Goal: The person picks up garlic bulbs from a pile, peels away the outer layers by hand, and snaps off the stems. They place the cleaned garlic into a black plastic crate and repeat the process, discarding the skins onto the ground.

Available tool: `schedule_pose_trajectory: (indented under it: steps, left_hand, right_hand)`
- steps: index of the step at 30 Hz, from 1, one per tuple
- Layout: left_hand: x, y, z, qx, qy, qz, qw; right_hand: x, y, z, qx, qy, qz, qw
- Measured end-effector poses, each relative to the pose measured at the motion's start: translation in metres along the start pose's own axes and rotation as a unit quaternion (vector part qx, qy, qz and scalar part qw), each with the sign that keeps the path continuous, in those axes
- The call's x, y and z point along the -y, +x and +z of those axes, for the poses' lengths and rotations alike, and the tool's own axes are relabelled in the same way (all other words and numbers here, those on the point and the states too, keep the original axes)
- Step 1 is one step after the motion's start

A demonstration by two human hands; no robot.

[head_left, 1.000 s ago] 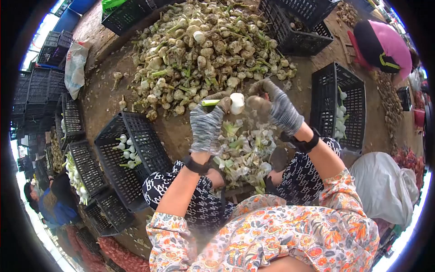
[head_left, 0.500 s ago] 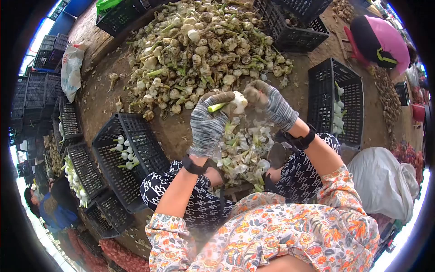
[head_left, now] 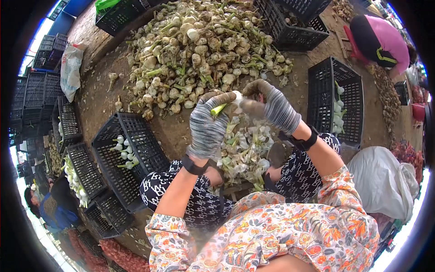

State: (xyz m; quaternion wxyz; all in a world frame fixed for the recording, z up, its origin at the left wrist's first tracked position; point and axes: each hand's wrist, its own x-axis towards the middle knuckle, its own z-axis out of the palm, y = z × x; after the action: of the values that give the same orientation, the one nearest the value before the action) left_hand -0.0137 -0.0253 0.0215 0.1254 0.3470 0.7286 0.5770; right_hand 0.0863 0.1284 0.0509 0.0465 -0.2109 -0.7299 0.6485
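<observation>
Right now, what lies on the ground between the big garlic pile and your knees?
In the head view, a heap of peeled skins and trimmings lies between the garlic pile and the knees, below both gloved hands.

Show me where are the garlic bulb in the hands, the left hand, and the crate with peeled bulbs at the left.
garlic bulb (head_left: 236, 96): head view, white top of the bulb.
left hand (head_left: 208, 124): head view, back of the glove.
crate (head_left: 152, 144): head view, right wall.

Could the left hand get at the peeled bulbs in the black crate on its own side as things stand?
Probably yes, but not freely: the left hand is wrapped around a garlic bulb that the right hand also works on. The crate is open-topped beside the left knee, with nothing lying across the peeled bulbs.
</observation>
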Motion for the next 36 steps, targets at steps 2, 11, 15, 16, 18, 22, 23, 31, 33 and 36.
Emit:
schedule_pose_trajectory:
  steps: [2, 11, 15, 16, 18, 22, 23, 31, 33, 36]
  left_hand:
    - [0.000, -0.002, 0.000, 0.003, 0.005, 0.030, 1.000]
    - [0.006, -0.002, -0.005, 0.033, -0.115, 0.014, 0.993]
    - [-0.002, -0.002, -0.002, 0.061, -0.139, -0.008, 0.988]
    - [-0.001, -0.002, -0.002, 0.062, -0.138, -0.006, 0.988]
    - [0.003, -0.002, -0.004, 0.061, -0.136, -0.002, 0.989]
    - [0.005, 0.000, -0.004, 0.038, -0.131, 0.011, 0.991]
    - [0.003, 0.000, -0.004, 0.038, -0.110, 0.012, 0.993]
    - [0.005, -0.002, -0.006, 0.050, -0.343, -0.103, 0.932]
    - [0.009, -0.001, -0.010, 0.046, -0.490, -0.178, 0.852]
    - [0.022, -0.002, -0.017, 0.032, -0.592, -0.257, 0.763]
  right_hand:
    - [-0.023, 0.005, 0.004, -0.031, -0.105, -0.167, 0.980]
    - [-0.014, 0.009, -0.020, -0.035, 0.104, -0.026, 0.994]
    - [-0.021, 0.011, -0.006, 0.002, -0.146, -0.072, 0.987]
    - [-0.023, 0.008, -0.010, 0.028, -0.060, -0.022, 0.998]
    - [-0.007, 0.003, -0.015, 0.084, 0.114, 0.077, 0.987]
    - [0.000, 0.000, -0.015, 0.033, 0.150, 0.084, 0.985]
    - [-0.008, 0.002, -0.013, 0.041, 0.211, 0.106, 0.971]
    - [-0.030, 0.010, -0.015, -0.057, -0.146, -0.019, 0.987]
    - [-0.034, 0.006, -0.023, 0.151, -0.148, 0.027, 0.977]
    - [-0.028, 0.000, -0.019, 0.264, -0.177, -0.057, 0.946]
